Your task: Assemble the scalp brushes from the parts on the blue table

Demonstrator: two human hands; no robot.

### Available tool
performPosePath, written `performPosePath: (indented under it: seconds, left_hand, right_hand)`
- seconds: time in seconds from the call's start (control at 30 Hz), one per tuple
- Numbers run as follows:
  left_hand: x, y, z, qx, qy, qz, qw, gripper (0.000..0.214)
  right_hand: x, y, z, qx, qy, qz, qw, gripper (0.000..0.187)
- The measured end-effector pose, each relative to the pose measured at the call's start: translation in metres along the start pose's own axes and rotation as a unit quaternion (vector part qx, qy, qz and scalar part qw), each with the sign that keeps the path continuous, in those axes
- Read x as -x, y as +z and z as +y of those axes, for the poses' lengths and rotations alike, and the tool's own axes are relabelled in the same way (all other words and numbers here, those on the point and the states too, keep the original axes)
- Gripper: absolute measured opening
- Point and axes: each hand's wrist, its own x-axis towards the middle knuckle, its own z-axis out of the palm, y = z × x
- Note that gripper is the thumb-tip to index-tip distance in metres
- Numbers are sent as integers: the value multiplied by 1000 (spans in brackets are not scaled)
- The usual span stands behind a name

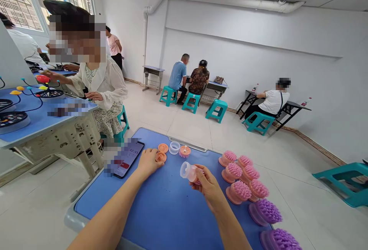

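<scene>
My right hand [207,185] is closed round a pink-bristled brush head, largely hidden by the fingers, with a translucent plastic collar [186,170] on its left end. At the far side of the desk, my left hand [148,162] has its fingers curled round an orange round cap [161,157] at the desk surface. Just beyond it lies another orange cap [163,148]. A loose translucent ring [174,148] sits beside that cap. To its right, a pink-bristled brush head [184,151] rests with its orange back up and the bristles down.
Several pink brushes [240,191] stand bristles up along the desk's right side, with purple brushes [267,211] nearer me. A phone [128,161] lies left of my left hand. A co-worker [100,77] sits at the desk [43,127] on the left. Green stools [217,110] stand beyond.
</scene>
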Motion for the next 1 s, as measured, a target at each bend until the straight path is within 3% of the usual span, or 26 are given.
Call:
performPosePath:
  seconds: [0.1,0.27,0.53,0.83,1.0]
  left_hand:
    - [4,-3,7,9,23,-6,1000,27]
    - [21,-5,25,52,113,-32,992,32]
    - [34,-3,38,176,239,-54,953,38]
    - [43,-10,47,335,233,-95,908,41]
    - [43,-7,48,379,215,-125,891,40]
  right_hand:
    - [0,-1,-1,5,-5,-14,1000,43]
    - [-1,-3,-4,7,-17,-21,1000,44]
    - [-2,-4,-7,-30,-16,-23,999,42]
    - [-2,-11,-6,-80,-25,-90,992,34]
    - [-2,-13,-7,-83,-41,-81,992,34]
